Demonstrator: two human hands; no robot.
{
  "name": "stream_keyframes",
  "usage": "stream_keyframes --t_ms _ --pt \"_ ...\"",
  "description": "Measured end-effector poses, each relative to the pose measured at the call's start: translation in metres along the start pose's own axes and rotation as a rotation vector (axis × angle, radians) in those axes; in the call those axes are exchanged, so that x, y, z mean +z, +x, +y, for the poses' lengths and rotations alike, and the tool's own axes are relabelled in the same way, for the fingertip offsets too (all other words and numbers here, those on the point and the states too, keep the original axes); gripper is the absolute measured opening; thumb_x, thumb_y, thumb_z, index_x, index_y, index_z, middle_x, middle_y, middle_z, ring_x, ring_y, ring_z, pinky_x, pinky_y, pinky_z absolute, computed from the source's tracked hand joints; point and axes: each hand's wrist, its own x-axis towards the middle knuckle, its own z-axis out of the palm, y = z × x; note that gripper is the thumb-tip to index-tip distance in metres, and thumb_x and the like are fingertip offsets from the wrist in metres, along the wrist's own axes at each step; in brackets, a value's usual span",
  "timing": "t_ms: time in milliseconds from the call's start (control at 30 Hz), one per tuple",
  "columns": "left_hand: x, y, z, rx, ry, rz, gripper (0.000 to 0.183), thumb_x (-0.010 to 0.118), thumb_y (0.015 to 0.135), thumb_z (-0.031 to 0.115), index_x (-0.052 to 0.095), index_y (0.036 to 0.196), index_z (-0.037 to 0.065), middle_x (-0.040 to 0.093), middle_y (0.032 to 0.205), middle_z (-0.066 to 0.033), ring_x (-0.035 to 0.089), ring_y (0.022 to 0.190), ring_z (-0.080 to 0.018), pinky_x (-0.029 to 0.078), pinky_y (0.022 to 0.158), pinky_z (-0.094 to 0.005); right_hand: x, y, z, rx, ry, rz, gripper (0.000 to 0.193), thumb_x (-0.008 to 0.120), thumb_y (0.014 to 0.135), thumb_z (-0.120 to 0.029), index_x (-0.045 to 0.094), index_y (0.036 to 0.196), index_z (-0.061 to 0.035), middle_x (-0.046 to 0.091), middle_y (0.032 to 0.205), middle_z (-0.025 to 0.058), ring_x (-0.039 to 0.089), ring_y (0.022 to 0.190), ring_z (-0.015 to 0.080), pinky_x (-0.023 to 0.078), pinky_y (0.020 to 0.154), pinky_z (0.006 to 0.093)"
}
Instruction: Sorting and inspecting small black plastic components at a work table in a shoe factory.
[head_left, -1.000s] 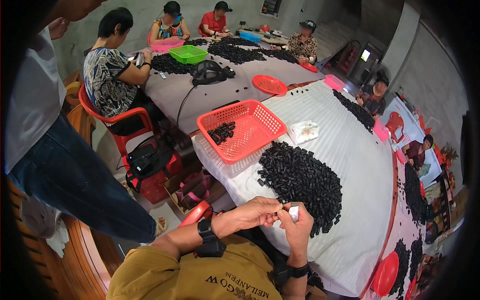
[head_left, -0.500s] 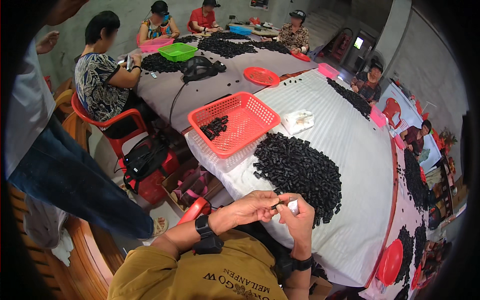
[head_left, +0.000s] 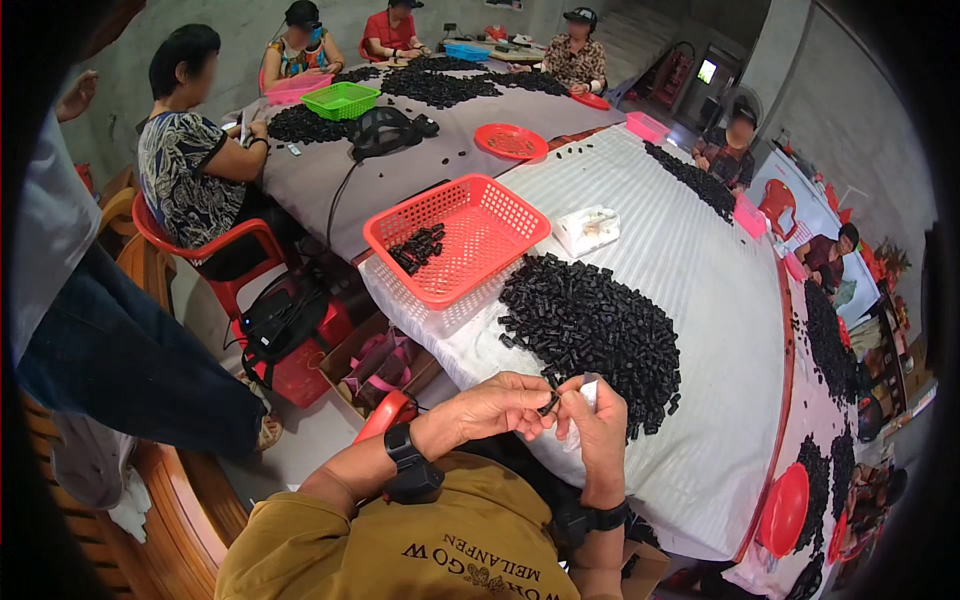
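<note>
Close to my body, just off the near edge of the table, both my hands are together. Between thumb and fingertips my left hand [head_left: 502,405] pinches a small black cylindrical piece [head_left: 548,404]. My right hand [head_left: 598,425] is closed beside it, its fingertips meeting at the piece's end. A small crumpled whitish scrap [head_left: 588,393], paper or thin plastic, shows in the right hand's grip. What else the right fingertips pinch is too small to make out. Just beyond lies a big pile of similar black pieces [head_left: 595,335] on the white-covered table [head_left: 715,370].
A red perforated basket [head_left: 457,240] with several black pieces inside stands beyond the pile, next to a white tissue pack [head_left: 586,231]. Farther off are a red round tray [head_left: 510,141] and a green basket [head_left: 341,100]. People sit around the tables; one person stands at left.
The view has shifted slightly. My fingertips have drawn together around the black piece, which is now tilted differently. The whitish scrap has turned in my right hand.
</note>
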Motion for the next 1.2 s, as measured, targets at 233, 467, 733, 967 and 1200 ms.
stream_keyframes --t_ms 233,467,733,967,1200 --pt "0.004 0.002 -0.003 0.017 -0.057 0.045 0.023 0.060 0.088 0.026 0.058 0.092 0.003 0.059 0.076 -0.0050 0.054 0.061 -0.0093 0.044 0.055 -0.0214 -0.001 -0.002 0.000 -0.033 -0.121 -0.014 0.014 0.067 0.080 -0.007 0.058 0.089 -0.0009 0.061 0.071 0.0023 0.052 0.054 0.0038 0.041 0.045 0.0171" --pt "-0.003 0.002 -0.006 0.032 -0.068 0.045 0.022 0.059 0.089 0.024 0.057 0.087 0.003 0.056 0.072 -0.0032 0.050 0.057 -0.0080 0.040 0.051 -0.0187 0.002 0.000 0.005 -0.089 -0.218 0.017 0.011 0.067 0.080 -0.007 0.059 0.087 -0.0016 0.060 0.069 0.0009 0.052 0.055 0.0021 0.041 0.045 0.0167" --pt "0.005 -0.002 0.014 0.170 0.296 0.231 0.020 0.060 0.088 0.024 0.059 0.084 0.004 0.056 0.069 -0.0011 0.048 0.056 -0.0064 0.039 0.051 -0.0197 -0.003 0.005 0.002 0.025 -0.036 0.160 0.013 0.059 0.086 -0.014 0.058 0.082 -0.0014 0.055 0.061 0.0011 0.050 0.046 0.0071 0.042 0.045 0.0206" --pt "-0.041 -0.012 0.084 0.749 1.259 1.079 0.012 0.063 0.081 0.008 0.056 0.082 -0.001 0.054 0.065 0.0011 0.047 0.060 -0.0029 0.038 0.051 -0.0210 -0.023 0.011 0.017 0.098 0.219 0.186 0.017 0.049 0.086 -0.011 0.052 0.099 -0.0005 0.056 0.072 0.0057 0.055 0.056 0.0122 0.047 0.050 0.0252" --pt "-0.053 0.000 0.070 0.913 1.515 1.250 0.014 0.063 0.080 0.009 0.056 0.086 -0.001 0.059 0.073 -0.0139 0.059 0.063 -0.0260 0.046 0.057 -0.0349 -0.030 0.017 0.030 0.152 0.213 0.196 0.019 0.051 0.084 -0.005 0.051 0.103 -0.0003 0.058 0.079 0.0076 0.058 0.063 0.0146 0.051 0.055 0.0278"
